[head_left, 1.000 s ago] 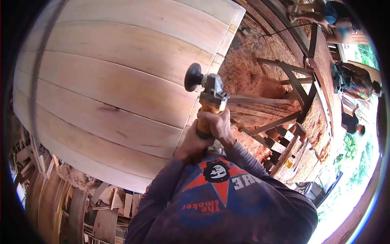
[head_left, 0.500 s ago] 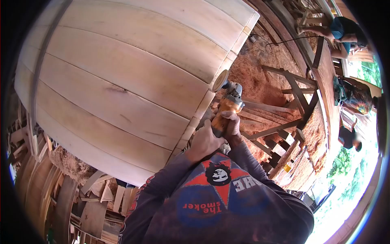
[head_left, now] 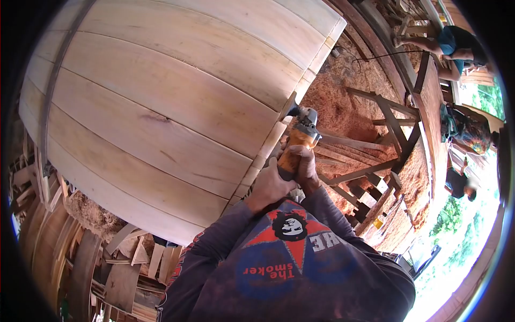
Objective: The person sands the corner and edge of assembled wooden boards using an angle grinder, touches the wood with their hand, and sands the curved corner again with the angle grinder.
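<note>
A yellow and grey angle grinder (head_left: 301,140) with a round sanding disc (head_left: 288,105) is held in both hands. My left hand (head_left: 270,185) is closed around the rear of its body. My right hand (head_left: 307,169) grips the body just ahead, on the right side. The disc appears nearly edge-on and meets the edge of a large wooden panel (head_left: 177,112) made of several pale planks. Narrow strips (head_left: 257,161) run along that panel edge. Part of the left fingers is hidden behind the tool.
Sawdust (head_left: 335,96) covers the ground to the right, with a wooden trestle frame (head_left: 394,121) on it. Scrap boards (head_left: 120,284) are piled at lower left. A dark strap-like band (head_left: 53,91) crosses the panel. Several people, one in blue shorts (head_left: 448,40), are at the far right.
The grinder has tilted so its disc, earlier showing its face, is now nearly edge-on at the panel edge. Both hands keep their hold and have shifted only slightly.
</note>
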`<control>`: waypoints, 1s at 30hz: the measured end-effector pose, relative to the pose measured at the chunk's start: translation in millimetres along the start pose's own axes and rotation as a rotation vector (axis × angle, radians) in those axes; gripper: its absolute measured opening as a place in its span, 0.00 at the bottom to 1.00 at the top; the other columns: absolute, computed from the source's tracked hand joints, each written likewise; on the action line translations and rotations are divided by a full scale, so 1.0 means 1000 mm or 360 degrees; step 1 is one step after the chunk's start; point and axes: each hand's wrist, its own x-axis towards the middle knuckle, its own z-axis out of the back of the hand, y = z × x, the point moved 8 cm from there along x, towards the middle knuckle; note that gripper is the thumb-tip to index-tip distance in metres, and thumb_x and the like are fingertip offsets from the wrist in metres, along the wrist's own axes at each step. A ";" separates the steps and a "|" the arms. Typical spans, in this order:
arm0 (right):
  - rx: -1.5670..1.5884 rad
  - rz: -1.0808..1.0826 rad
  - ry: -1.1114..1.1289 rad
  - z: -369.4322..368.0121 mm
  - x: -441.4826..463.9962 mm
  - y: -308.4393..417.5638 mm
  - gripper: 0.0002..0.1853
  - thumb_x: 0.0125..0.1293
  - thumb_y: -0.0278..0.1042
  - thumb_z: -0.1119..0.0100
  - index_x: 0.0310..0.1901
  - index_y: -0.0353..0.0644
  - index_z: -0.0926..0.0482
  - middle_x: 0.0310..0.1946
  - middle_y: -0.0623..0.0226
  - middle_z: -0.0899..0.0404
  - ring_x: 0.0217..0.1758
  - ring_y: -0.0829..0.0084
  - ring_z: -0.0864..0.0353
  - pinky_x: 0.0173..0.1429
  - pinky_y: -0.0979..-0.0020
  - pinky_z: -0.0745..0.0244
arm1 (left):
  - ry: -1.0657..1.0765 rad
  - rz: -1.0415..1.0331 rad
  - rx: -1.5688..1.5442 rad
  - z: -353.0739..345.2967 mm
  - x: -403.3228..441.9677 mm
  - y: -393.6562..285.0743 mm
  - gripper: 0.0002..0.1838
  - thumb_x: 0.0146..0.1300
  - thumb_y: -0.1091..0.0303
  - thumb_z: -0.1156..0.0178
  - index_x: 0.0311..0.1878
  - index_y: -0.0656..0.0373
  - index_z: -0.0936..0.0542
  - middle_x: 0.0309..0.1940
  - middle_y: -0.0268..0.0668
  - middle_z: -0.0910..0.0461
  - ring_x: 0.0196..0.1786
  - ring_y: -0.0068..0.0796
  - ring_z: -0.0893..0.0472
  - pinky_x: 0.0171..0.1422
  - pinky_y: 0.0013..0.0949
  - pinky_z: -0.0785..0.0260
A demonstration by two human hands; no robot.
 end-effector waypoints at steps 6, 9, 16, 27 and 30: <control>-0.1178 0.0634 -0.0146 -0.037 -0.024 0.038 0.15 0.64 0.39 0.35 0.36 0.32 0.14 0.37 0.62 0.13 0.35 0.72 0.13 0.43 0.71 0.18 | 0.0289 -0.0094 -0.1047 0.003 0.002 0.008 0.40 0.46 0.65 0.21 0.64 0.66 0.26 0.51 0.48 0.16 0.56 0.38 0.14 0.61 0.38 0.23; -0.0734 0.0472 -0.0192 -0.026 -0.032 0.031 0.13 0.62 0.34 0.35 0.41 0.32 0.17 0.37 0.61 0.14 0.38 0.69 0.13 0.44 0.67 0.16 | 0.0254 -0.0026 -0.0637 0.005 -0.008 0.007 0.43 0.45 0.63 0.20 0.65 0.67 0.27 0.53 0.50 0.16 0.58 0.47 0.15 0.64 0.41 0.24; 0.0098 0.0111 -0.0051 0.007 -0.019 0.000 0.24 0.57 0.33 0.36 0.56 0.37 0.26 0.38 0.61 0.19 0.37 0.64 0.14 0.45 0.61 0.13 | 0.0098 0.0068 0.0010 -0.004 -0.016 -0.007 0.41 0.46 0.56 0.21 0.56 0.72 0.31 0.43 0.67 0.16 0.50 0.68 0.15 0.57 0.56 0.21; 0.0176 -0.0010 -0.0059 0.013 -0.022 -0.031 0.27 0.54 0.35 0.36 0.57 0.37 0.27 0.41 0.60 0.19 0.40 0.63 0.15 0.51 0.60 0.14 | 0.0007 -0.0002 0.0125 -0.009 -0.028 0.015 0.38 0.49 0.57 0.23 0.54 0.68 0.34 0.39 0.69 0.16 0.46 0.71 0.14 0.54 0.59 0.20; 0.0195 -0.0016 -0.0023 0.012 -0.024 -0.037 0.27 0.54 0.36 0.36 0.56 0.36 0.26 0.40 0.61 0.19 0.40 0.63 0.15 0.51 0.60 0.14 | 0.0008 0.0050 0.0113 -0.009 -0.033 0.019 0.37 0.49 0.57 0.23 0.53 0.67 0.33 0.39 0.68 0.16 0.45 0.71 0.14 0.53 0.59 0.20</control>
